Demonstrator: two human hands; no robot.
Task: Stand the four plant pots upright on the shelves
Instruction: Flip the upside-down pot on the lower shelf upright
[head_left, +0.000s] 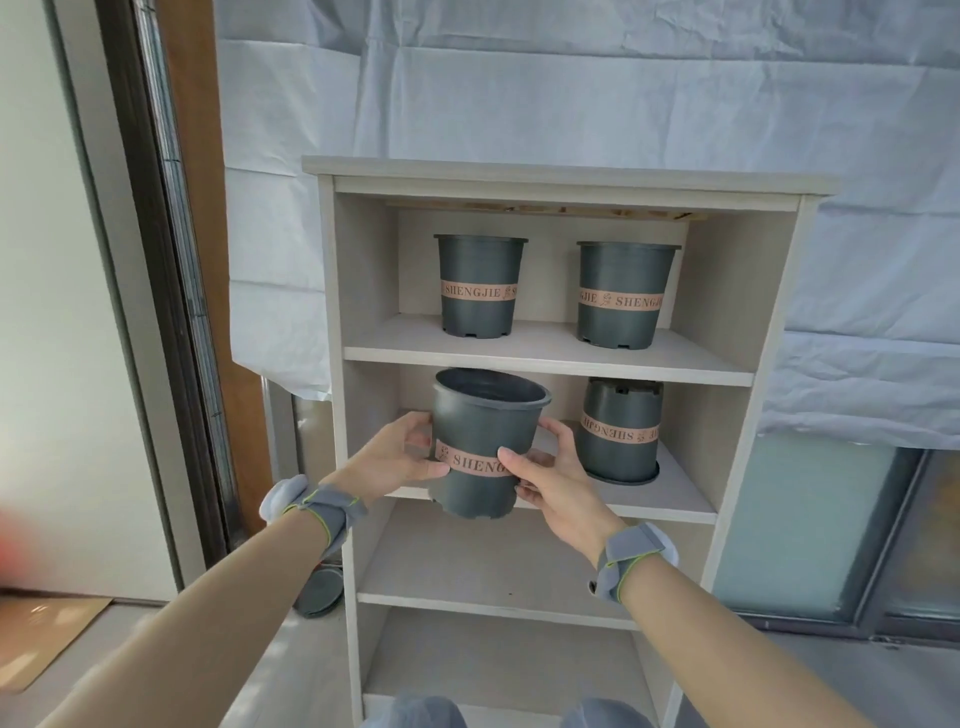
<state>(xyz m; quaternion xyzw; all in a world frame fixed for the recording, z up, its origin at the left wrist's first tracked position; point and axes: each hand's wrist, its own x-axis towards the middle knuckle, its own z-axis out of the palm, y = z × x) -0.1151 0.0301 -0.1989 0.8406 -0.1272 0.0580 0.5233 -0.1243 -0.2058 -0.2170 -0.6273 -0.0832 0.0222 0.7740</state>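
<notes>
Setting: we look at a pale wooden shelf unit (540, 358) against a wall draped in white sheeting (571, 93); it fills the middle of our view, from 12 o'clock down to 6 o'clock.

Top shelf: two dark grey plant pots stand upright, rims up, each with a pink printed band; the top left pot (479, 288) sits toward 11 o'clock of the unit, the top right pot (623, 296) toward 1 o'clock; they are well apart and need nothing more.

Held pot: a third pot (485, 441) is at the centre of our view, mouth up and tipped slightly toward us; its base hangs at the front edge of the second shelf, not yet set down.

Left hand: the left hand (395, 457) comes in from 7 o'clock; its fingers (415, 434) are spread and curled round the pot's left wall, thumb on the band.

Right hand: the right hand (556, 473) comes in from 5 o'clock; its fingers (556, 434) wrap the right wall, thumb pressed on the band; both hands grip firmly.

Fourth pot: the upside-down pot (618, 431) rests on the second shelf at 3 o'clock of the held pot, just beside the right hand, rim down and lettering inverted.

Progress: we judge two pots done, a third turned and nearly placed; what is left is to seat it on the shelf, then flip the last one.

Lower shelves: bare, as far as we can see.
</notes>
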